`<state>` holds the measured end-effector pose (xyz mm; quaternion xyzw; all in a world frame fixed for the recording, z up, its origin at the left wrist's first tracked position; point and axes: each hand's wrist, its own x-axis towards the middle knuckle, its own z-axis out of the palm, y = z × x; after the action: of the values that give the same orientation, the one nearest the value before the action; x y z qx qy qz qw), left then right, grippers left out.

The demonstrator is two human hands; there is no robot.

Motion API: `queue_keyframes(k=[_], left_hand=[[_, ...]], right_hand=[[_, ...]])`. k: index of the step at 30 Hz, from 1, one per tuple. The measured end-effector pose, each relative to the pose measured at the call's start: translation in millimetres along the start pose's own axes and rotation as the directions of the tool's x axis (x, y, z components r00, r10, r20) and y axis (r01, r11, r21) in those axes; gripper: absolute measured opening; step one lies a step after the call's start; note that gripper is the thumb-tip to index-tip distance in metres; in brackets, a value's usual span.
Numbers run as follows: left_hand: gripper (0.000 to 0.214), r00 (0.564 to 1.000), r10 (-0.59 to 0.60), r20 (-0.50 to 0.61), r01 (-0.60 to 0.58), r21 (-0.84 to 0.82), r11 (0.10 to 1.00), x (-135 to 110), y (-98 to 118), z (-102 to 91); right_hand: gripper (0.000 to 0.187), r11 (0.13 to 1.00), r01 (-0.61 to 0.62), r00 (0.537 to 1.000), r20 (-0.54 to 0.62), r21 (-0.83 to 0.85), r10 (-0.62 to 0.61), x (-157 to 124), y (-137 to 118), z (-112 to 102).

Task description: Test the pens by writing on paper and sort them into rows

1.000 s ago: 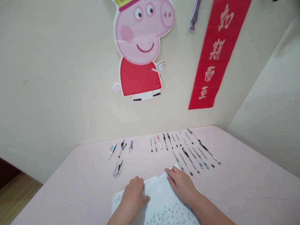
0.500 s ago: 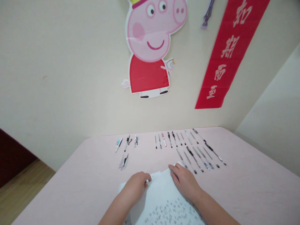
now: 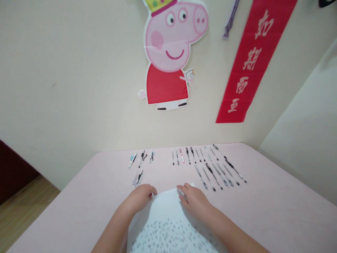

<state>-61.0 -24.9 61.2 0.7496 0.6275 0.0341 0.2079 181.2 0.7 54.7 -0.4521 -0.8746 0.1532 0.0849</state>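
Note:
White paper (image 3: 166, 208) with rows of dark handwriting lies at the near side of the pink table, its lower end cut off by the view. At its far left edge, my left hand (image 3: 142, 197) is closed with curled fingers gripping the paper. My right hand (image 3: 193, 200) pinches the far right edge, where a white corner pokes out past the fingers. Whether this is one sheet or several is hard to tell. Beyond my right hand lie pens in a slanted row, among them a black-gripped pen (image 3: 214, 175).
Farther back stands another row of pens, including a pink one (image 3: 182, 155). Pen parts in small groups, such as a disassembled pen (image 3: 138, 178), lie at left. Behind the table (image 3: 86, 196) rises a wall with a pig cutout (image 3: 167, 84) and red banner (image 3: 249, 66).
Both hands have shifted left with the paper, and its top edges look more even. The camera view has tilted up slightly. Pens on the table stay as they were.

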Motion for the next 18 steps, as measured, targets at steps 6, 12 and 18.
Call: queue_keyframes(k=[6,12,18], left_hand=[[0.025,0.999,-0.035,-0.007,0.035,0.010,0.999,-2.3,6.9,-2.1],[0.032,0.979,-0.094,-0.184,0.107,0.067,0.992,25.9,3.1,-7.1],[0.044,0.921,-0.207,-0.330,0.258,0.120,0.959,92.8,-10.2,-15.8]], right_hand=[[0.039,0.999,0.041,0.999,0.033,-0.031,-0.040,15.1,-26.3,-1.1],[0.037,0.998,0.065,0.995,-0.075,0.029,-0.062,28.7,-36.4,17.9],[0.032,0.988,0.103,0.988,-0.123,0.113,-0.088,25.5,-30.1,38.0]])
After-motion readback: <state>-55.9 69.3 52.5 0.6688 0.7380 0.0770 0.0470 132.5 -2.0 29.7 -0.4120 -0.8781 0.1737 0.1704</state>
